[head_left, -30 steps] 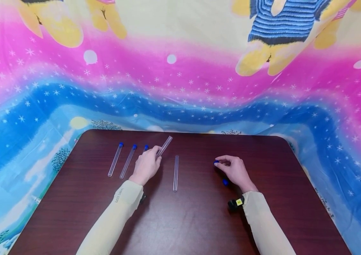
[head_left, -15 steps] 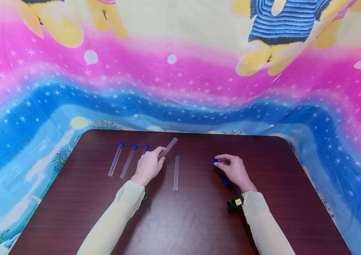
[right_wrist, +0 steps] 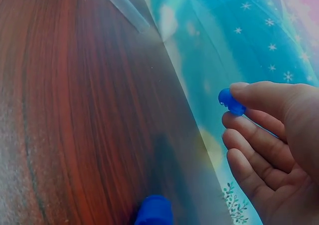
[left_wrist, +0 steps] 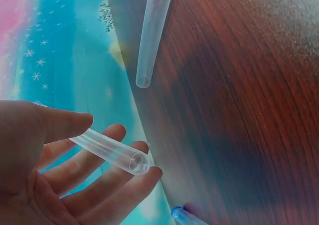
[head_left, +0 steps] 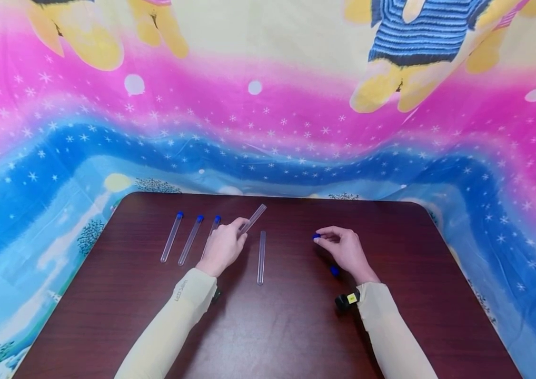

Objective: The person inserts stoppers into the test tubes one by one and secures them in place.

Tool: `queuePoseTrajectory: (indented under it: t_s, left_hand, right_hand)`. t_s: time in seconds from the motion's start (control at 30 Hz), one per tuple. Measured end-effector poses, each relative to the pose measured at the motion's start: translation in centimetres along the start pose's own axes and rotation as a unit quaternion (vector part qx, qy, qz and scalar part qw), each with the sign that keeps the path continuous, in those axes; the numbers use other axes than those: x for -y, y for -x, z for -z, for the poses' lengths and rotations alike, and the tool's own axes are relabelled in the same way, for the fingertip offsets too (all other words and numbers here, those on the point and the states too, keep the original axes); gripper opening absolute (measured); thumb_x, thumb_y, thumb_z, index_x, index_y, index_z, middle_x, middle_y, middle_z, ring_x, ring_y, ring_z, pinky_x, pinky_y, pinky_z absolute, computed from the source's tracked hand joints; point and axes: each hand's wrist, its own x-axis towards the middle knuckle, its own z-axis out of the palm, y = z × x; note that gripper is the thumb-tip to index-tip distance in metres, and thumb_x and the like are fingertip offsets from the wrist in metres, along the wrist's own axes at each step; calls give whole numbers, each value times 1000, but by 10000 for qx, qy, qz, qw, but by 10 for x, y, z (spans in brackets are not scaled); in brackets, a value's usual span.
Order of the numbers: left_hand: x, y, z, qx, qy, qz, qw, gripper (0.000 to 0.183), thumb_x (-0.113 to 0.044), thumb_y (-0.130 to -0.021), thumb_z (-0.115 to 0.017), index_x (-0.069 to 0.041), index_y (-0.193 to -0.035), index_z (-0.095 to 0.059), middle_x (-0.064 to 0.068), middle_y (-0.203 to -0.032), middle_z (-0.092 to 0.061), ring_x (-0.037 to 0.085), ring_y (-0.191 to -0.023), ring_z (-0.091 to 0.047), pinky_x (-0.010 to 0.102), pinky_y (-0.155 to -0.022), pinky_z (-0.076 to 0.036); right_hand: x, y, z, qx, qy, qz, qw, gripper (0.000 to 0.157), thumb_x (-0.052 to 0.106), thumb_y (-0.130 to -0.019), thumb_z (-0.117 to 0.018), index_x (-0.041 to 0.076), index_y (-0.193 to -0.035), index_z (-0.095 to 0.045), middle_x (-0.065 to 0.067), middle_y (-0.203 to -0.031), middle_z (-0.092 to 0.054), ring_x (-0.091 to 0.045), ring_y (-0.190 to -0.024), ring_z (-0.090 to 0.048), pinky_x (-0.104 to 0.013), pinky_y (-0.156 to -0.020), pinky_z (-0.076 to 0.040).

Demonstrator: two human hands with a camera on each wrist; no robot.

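Note:
My left hand pinches a clear test tube between thumb and fingers, its rounded end toward the palm side and its other end pointing up and right in the head view. Over on the right, my right hand pinches a small blue cap between thumb and index finger. An uncapped test tube lies on the table between the hands. A second blue cap rests below the right hand. Left of the left hand lie capped tubes; the nearest one is partly covered by that hand.
Two more blue-capped test tubes lie side by side at the left of the dark wooden table. A patterned cloth hangs behind the table's far edge. Each wrist wears a small black camera.
My left hand has shifted slightly right with the test tube, uncovering more of the capped tube beside it. The right hand, holding the cap, has moved slightly left and up.

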Motion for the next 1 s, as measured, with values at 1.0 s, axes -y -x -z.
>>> queuePoseTrajectory:
  t_s: [1.0]
  left_hand:
    - [-9, -1, -4, 138, 74, -217, 9996, 34, -16, -97, -70, -23, -130, -65, 4, -95, -75, 20, -64, -65, 39, -54, -49]
  right_hand:
    - [20, -13, 0, -157, -285, 178, 9993, 28, 21, -92, -79, 10, -117, -76, -3, -101, -73, -19, -88, -69, -41, -81, -56]
